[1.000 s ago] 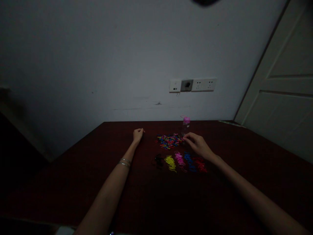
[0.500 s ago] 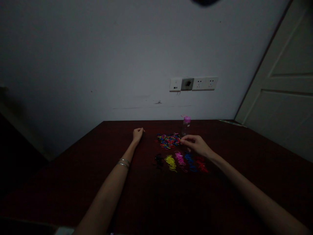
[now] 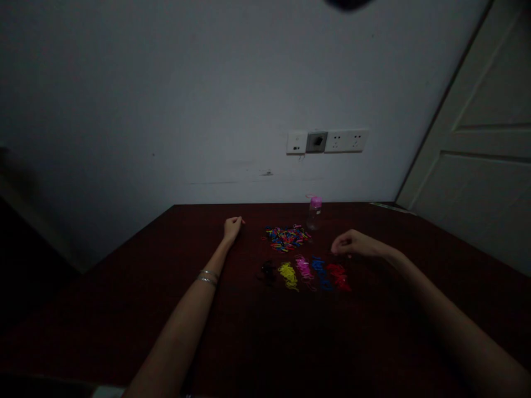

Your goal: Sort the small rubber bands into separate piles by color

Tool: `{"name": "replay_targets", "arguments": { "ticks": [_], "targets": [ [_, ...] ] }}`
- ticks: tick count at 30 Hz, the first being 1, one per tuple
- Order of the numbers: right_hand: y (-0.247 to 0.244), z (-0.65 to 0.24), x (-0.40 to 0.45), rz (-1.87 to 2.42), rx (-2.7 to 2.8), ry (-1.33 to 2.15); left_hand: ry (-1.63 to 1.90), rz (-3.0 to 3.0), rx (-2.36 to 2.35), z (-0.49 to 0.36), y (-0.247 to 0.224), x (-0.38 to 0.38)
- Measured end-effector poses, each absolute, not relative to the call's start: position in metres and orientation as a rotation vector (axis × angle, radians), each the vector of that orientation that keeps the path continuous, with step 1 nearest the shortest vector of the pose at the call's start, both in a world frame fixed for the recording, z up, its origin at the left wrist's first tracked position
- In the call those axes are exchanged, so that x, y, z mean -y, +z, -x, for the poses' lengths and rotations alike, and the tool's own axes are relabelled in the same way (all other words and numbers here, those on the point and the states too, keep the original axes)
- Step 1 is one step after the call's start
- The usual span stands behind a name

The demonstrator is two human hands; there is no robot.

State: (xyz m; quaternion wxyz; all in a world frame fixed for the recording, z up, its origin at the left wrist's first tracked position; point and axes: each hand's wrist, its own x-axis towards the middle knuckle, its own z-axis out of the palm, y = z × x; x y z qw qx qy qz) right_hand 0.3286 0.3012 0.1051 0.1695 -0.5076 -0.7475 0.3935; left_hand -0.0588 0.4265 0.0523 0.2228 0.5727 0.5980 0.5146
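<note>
On the dark red table, a mixed heap of small coloured bands (image 3: pixel 287 237), looking like rubber bands, lies between my hands. Nearer to me is a row of sorted piles: black bands (image 3: pixel 268 271), yellow bands (image 3: pixel 289 276), pink bands (image 3: pixel 304 267), blue bands (image 3: pixel 321 272) and red bands (image 3: pixel 339 276). My right hand (image 3: pixel 347 243) hovers just beyond the red pile, thumb and fingers pinched together; whatever is between them is too small and dark to make out. Left of the heap, my left hand (image 3: pixel 233 227) rests on the table in a loose fist, with nothing visible in it.
A clear bottle with a pink cap (image 3: pixel 315 213) stands behind the heap, near the wall. Sockets and a switch (image 3: pixel 327 141) are set in the wall above. A pale panelled door (image 3: pixel 477 138) is at the right, and a thin flat strip (image 3: pixel 392 208) lies along the table's back right edge.
My right hand has left the mixed heap and moved to the right, over toward the red pile, which shows more fully. My left hand stays in place.
</note>
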Motion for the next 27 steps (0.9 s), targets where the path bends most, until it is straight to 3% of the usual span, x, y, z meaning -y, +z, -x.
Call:
{"name": "replay_targets", "arguments": {
  "ticks": [11, 27],
  "targets": [
    [0.092, -0.344, -0.307, 1.46, 2.246, 1.294, 1.411, -1.598, -1.626, 0.059, 0.051, -0.428],
    [0.067, -0.356, -0.324, 1.591, 1.989, 1.004, 1.318, -1.667, -1.399, 0.059, 0.048, -0.429]
  ]
}}
